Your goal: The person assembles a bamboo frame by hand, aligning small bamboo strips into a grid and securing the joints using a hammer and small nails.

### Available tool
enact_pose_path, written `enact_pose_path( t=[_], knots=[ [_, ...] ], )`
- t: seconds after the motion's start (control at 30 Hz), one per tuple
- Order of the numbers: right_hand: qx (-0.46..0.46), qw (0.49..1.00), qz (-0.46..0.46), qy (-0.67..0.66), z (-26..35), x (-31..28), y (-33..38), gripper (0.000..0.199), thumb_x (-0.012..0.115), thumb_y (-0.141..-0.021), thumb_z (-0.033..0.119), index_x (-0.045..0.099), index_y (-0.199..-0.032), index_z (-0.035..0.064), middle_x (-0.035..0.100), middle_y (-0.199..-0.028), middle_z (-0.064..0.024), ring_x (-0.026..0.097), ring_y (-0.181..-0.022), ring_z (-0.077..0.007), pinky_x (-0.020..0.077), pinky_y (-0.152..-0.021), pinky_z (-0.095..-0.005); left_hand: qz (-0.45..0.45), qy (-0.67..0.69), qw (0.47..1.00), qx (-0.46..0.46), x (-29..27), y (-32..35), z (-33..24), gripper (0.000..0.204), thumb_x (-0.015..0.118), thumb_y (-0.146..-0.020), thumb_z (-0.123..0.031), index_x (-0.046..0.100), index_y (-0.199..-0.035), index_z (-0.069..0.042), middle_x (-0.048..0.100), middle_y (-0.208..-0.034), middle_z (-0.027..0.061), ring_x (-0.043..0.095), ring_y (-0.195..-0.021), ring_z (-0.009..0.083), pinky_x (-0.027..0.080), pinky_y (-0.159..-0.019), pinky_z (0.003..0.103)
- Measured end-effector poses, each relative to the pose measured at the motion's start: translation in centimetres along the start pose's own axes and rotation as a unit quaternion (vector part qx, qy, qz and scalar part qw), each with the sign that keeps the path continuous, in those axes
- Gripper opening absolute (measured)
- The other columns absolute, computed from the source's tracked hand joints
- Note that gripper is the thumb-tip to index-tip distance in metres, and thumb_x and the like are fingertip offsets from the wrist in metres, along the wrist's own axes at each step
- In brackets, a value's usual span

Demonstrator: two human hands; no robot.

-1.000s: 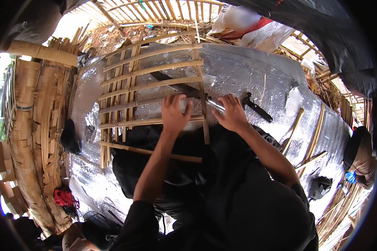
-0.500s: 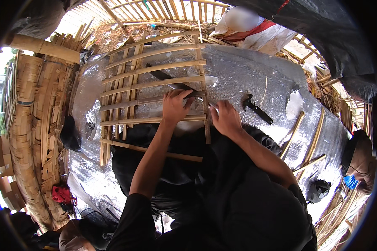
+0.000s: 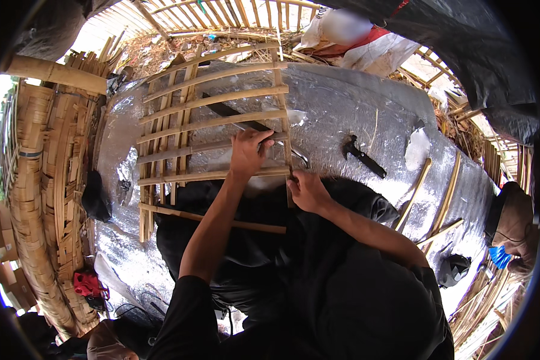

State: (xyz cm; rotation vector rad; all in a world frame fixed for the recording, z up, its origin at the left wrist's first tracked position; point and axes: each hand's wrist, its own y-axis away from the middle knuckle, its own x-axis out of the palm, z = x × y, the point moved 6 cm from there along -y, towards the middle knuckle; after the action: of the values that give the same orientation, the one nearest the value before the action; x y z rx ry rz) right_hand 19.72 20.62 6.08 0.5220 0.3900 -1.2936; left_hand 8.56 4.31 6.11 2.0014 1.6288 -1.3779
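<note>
Broadly, I see a silver foil sheet [image 3: 366,114] spread underneath, and on it a bamboo slat lattice [image 3: 210,126] lying across my lap. I judge the step to be fixing the right upright slat [image 3: 280,108] to the cross slats. My left hand [image 3: 249,153] is clenched around a cross slat beside that upright; my right hand [image 3: 306,191] pinches the upright's lower end, something small possibly inside. Next calls for steadying the joint. A black hammer [image 3: 362,156] lies apart, right. A white-and-red sack [image 3: 354,39] sits beyond.
</note>
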Motion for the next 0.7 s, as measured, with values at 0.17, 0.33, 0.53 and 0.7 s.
enact_pose_path(
  t=[0.17, 0.33, 0.53, 0.7],
  knots=[
    [0.028, 0.997, -0.004, -0.074, -1.5, 0.2, 0.4, 0.017, 0.064, -0.092, 0.013, 0.06, -0.093, -0.0034, 0.066, -0.079, -0.0251, 0.068, -0.078, -0.0431, 0.0537, -0.069, -0.0465, -0.014, -0.041, 0.999, -0.021, -1.3, -0.6, -1.9, 0.028, 0.074, -0.087, -0.023, 0.07, -0.114, -0.018, 0.069, -0.098, 0.0064, 0.063, -0.095, 0.0313, 0.043, -0.089, 0.049],
    [0.041, 0.991, -0.021, -0.127, -2.8, 0.6, 0.6, 0.022, 0.066, -0.094, 0.016, 0.061, -0.091, -0.0047, 0.066, -0.081, -0.024, 0.07, -0.08, -0.0409, 0.0559, -0.07, -0.0435, -0.015, -0.022, 1.0, -0.005, -3.7, 1.1, -4.7, 0.032, 0.075, -0.086, -0.026, 0.065, -0.114, -0.014, 0.063, -0.109, 0.011, 0.061, -0.097, 0.0344, 0.044, -0.088, 0.05],
    [0.04, 0.991, -0.005, -0.129, -2.2, 0.9, 0.4, 0.025, 0.066, -0.094, 0.017, 0.06, -0.084, -0.0049, 0.064, -0.079, -0.0238, 0.069, -0.079, -0.0407, 0.0554, -0.069, -0.0419, 0.145, 0.018, 0.989, 0.008, -2.8, 5.3, -3.7, 0.029, 0.08, -0.08, -0.022, 0.069, -0.103, -0.009, 0.067, -0.089, 0.0091, 0.066, -0.075, 0.0334, 0.052, -0.067, 0.044],
    [0.045, 0.995, -0.025, -0.08, -1.7, 1.3, 0.6, 0.023, 0.065, -0.094, 0.015, 0.059, -0.082, -0.0038, 0.061, -0.076, -0.0249, 0.067, -0.075, -0.0416, 0.0534, -0.066, -0.0413, 0.119, 0.005, 0.993, 0.008, -2.3, 4.5, -3.4, 0.026, 0.079, -0.081, -0.025, 0.07, -0.098, -0.008, 0.065, -0.083, 0.0078, 0.067, -0.073, 0.0314, 0.052, -0.064, 0.042]
  ],
)
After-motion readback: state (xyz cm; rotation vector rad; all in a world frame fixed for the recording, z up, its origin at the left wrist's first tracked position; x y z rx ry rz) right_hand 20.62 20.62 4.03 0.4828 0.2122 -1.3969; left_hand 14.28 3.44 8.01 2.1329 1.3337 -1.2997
